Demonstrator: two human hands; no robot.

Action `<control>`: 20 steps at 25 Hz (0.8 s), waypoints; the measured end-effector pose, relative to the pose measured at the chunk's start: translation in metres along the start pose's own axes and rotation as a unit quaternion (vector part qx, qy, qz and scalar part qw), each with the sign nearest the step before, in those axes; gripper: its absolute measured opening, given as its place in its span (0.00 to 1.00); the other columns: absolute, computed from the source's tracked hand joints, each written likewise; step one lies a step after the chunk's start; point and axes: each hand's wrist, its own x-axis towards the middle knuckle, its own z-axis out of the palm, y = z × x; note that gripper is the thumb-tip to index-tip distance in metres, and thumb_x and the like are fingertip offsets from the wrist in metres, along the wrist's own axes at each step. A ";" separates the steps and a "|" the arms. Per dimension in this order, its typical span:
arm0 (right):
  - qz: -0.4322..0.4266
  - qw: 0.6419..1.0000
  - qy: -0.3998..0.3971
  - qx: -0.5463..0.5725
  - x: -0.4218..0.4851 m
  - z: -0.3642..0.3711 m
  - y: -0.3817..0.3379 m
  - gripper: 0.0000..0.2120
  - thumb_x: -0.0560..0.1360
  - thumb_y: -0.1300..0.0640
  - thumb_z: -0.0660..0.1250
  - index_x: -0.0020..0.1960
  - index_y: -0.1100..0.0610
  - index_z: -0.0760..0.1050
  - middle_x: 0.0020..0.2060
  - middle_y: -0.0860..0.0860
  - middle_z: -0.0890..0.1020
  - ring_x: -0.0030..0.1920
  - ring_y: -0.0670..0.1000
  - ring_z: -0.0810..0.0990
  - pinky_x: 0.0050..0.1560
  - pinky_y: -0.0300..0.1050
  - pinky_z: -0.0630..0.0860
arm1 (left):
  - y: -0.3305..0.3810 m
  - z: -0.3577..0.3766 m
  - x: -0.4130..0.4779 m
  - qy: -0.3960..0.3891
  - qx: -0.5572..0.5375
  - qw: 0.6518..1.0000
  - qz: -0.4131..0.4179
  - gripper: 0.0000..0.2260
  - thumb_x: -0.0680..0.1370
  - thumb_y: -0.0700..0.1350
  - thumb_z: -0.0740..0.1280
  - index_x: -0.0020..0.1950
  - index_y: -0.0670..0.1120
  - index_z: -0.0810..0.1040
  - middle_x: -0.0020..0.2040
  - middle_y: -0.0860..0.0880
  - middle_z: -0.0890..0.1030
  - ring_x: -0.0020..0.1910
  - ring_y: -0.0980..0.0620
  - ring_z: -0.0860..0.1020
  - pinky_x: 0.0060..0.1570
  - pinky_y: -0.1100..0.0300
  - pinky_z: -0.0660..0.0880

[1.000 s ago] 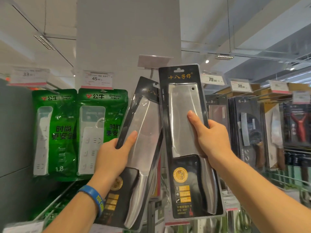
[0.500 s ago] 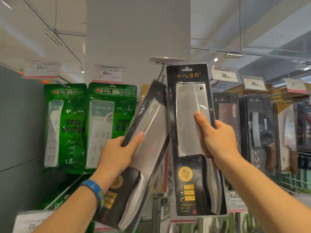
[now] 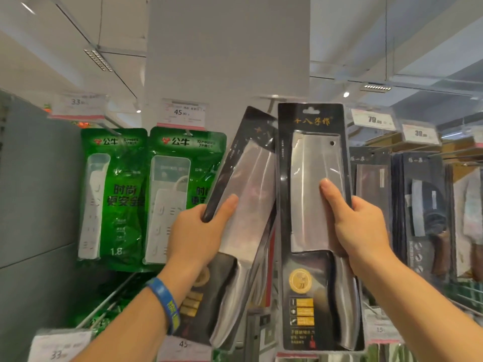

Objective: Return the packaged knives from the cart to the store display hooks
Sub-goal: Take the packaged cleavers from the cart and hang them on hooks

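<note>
Head view: tips left knife pkg [image 3: 251, 178] up nearer hook [image 3: 270, 106] w/ left hand [image 3: 198, 231] clamped on it, right hand [image 3: 358, 226] gripping right knife pkg [image 3: 311, 158] upright beside it; neither hung yet.

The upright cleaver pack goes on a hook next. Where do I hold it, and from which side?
Hold the upright cleaver pack at mid-height by its right edge, coming from the right, as the right hand does now, thumb on the front. That leaves the hang hole at the top free; the tilted pack in the left hand crowds its left side.
</note>
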 end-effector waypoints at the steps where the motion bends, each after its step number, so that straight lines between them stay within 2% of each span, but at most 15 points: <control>1: -0.003 1.000 -0.002 0.001 -0.001 0.000 0.001 0.33 0.66 0.25 0.70 0.33 0.56 0.70 0.23 0.47 0.77 0.25 0.45 0.75 0.31 0.45 0.70 | 0.000 0.000 0.002 0.005 -0.006 1.000 -0.003 0.35 0.67 0.76 0.62 0.31 0.42 0.73 0.26 0.48 0.74 0.23 0.56 0.70 0.26 0.62 0.64; 3: -0.012 1.000 0.008 -0.003 -0.002 0.000 -0.002 0.32 0.68 0.27 0.70 0.32 0.55 0.67 0.21 0.43 0.74 0.22 0.42 0.71 0.29 0.43 0.68 | -0.001 0.002 0.004 0.006 -0.017 1.000 0.005 0.32 0.66 0.77 0.62 0.28 0.46 0.70 0.23 0.51 0.71 0.22 0.58 0.68 0.24 0.66 0.62; 5: -0.021 1.000 0.010 -0.003 -0.003 -0.001 -0.005 0.31 0.69 0.29 0.70 0.32 0.55 0.66 0.19 0.42 0.71 0.21 0.40 0.69 0.23 0.36 0.66 | -0.006 0.005 0.004 -0.003 -0.018 1.000 0.010 0.35 0.66 0.78 0.62 0.29 0.43 0.72 0.26 0.47 0.74 0.23 0.57 0.70 0.26 0.62 0.65; 7: -0.024 1.000 0.003 0.009 -0.004 -0.001 -0.007 0.30 0.70 0.30 0.71 0.33 0.56 0.67 0.19 0.41 0.73 0.20 0.39 0.71 0.19 0.30 0.63 | -0.010 0.007 0.004 -0.011 -0.011 1.000 0.007 0.36 0.65 0.78 0.62 0.30 0.43 0.73 0.27 0.47 0.76 0.24 0.55 0.71 0.27 0.59 0.66; 9: -0.022 1.000 -0.001 0.019 -0.004 -0.001 -0.008 0.30 0.70 0.31 0.71 0.34 0.57 0.68 0.19 0.40 0.74 0.21 0.37 0.73 0.19 0.29 0.64 | -0.008 0.007 0.005 -0.017 -0.015 1.000 0.002 0.34 0.66 0.79 0.61 0.29 0.46 0.72 0.25 0.51 0.75 0.24 0.56 0.72 0.25 0.64 0.65; 11: -0.026 0.999 -0.002 0.024 -0.004 -0.002 -0.009 0.30 0.70 0.31 0.71 0.34 0.57 0.68 0.19 0.40 0.74 0.21 0.37 0.73 0.19 0.29 0.64 | -0.007 0.007 0.009 -0.021 -0.021 1.000 -0.007 0.34 0.66 0.79 0.61 0.31 0.46 0.74 0.28 0.51 0.79 0.26 0.57 0.75 0.26 0.65 0.67; 13: -0.026 0.999 -0.001 0.025 -0.003 -0.002 -0.009 0.30 0.70 0.31 0.71 0.34 0.57 0.68 0.19 0.41 0.74 0.20 0.38 0.72 0.19 0.29 0.64 | -0.010 0.008 0.011 -0.018 -0.020 1.000 -0.009 0.36 0.66 0.78 0.61 0.33 0.43 0.75 0.31 0.46 0.79 0.26 0.55 0.75 0.29 0.60 0.69; 16: -0.028 0.999 0.002 0.027 -0.003 -0.003 -0.008 0.29 0.70 0.31 0.71 0.33 0.56 0.67 0.19 0.40 0.73 0.20 0.38 0.71 0.19 0.30 0.64 | -0.010 0.006 0.008 -0.027 0.006 1.000 0.014 0.38 0.66 0.78 0.60 0.32 0.41 0.73 0.28 0.42 0.75 0.25 0.53 0.72 0.28 0.56 0.67; 20: -0.027 0.999 -0.004 0.022 -0.006 -0.002 -0.007 0.32 0.67 0.28 0.70 0.33 0.58 0.68 0.20 0.42 0.74 0.20 0.40 0.72 0.20 0.31 0.65 | -0.006 0.008 0.007 -0.027 0.011 0.999 0.017 0.33 0.67 0.77 0.61 0.29 0.45 0.71 0.24 0.51 0.71 0.24 0.55 0.70 0.26 0.61 0.65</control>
